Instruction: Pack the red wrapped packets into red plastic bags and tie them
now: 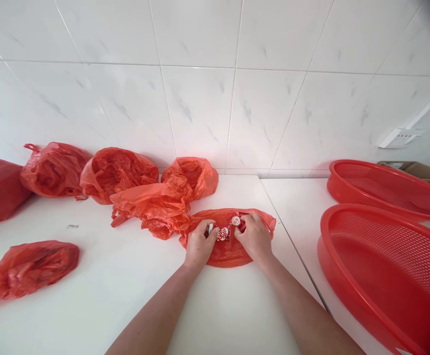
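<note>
Red plastic bag (230, 255) lies spread on the white table (230, 310). Above it, the left hand (201, 241) pinches a small red-and-white packet (222, 233); the right hand (255, 237) grips a round-labelled item (236, 221), perhaps another packet, partly hidden by fingers.

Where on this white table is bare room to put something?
Bare tabletop lies between the lone red plastic bag and left forearm, and in front of the spread bag, between both forearms. Crowded: along the tiled wall, where bags bunch, and by two perforated baskets.
</note>
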The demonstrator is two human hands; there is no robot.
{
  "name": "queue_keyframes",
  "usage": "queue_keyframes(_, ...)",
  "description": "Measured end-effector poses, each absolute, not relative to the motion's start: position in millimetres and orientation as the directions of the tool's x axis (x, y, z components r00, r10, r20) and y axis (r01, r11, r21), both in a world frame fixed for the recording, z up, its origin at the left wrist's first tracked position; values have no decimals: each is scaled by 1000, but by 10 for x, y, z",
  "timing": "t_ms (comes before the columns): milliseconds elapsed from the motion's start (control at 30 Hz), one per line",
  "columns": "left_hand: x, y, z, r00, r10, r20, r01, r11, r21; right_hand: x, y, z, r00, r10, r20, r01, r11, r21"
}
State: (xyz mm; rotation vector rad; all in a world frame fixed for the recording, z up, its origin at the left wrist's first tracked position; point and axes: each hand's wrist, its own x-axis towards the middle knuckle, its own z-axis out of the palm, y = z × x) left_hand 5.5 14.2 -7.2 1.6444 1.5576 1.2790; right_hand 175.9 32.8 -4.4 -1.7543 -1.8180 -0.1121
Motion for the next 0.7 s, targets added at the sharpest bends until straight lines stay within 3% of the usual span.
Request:
queue_keyframes(267, 58, 128, -37, -113, 951, 289, 522, -191, 831, 1848, 356, -46, 3, 895, 447, 899, 193, -393)
queue_keyframes(533, 61, 112, -20, -102, 957, 272, 538, -177, 824, 1928, 421, -59, 80, 919, 386, 723, 213, -657)
queue_keyframes(700, 69, 100, -25, -81, 955, 286, 558, -195, 807, 1919, 443, -75, 60, 904, 423, 690, 269, -672)
